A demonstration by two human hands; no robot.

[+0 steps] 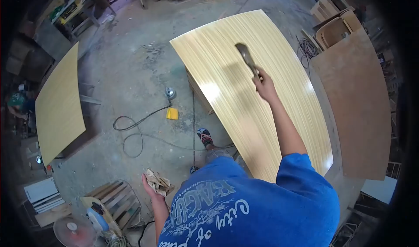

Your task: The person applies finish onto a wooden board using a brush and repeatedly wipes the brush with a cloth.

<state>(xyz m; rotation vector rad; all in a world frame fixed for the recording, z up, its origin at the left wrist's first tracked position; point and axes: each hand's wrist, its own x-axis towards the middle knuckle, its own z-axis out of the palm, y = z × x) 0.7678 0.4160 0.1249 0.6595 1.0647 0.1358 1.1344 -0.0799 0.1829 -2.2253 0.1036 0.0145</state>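
Observation:
My right hand (265,87) is closed around the handle of a dark brush (245,55), held over the striped wood-grain panel (279,120). The brush's broad end points away from me; whether it touches the surface I cannot tell. The panel is pale yellow and glossy, with bright reflections and a shadow below the brush. Low on the left side, away from the panel, my left hand (150,189) grips a crumpled tan rag (158,181); its fingers are partly hidden by the folds.
A sander-like power tool (170,92) with a trailing cord and a yellow block (172,113) lie on the concrete floor. Another pale panel (63,105) stands left, a brown board (355,103) right. Wood slats (115,199) and a fan (75,233) are at lower left.

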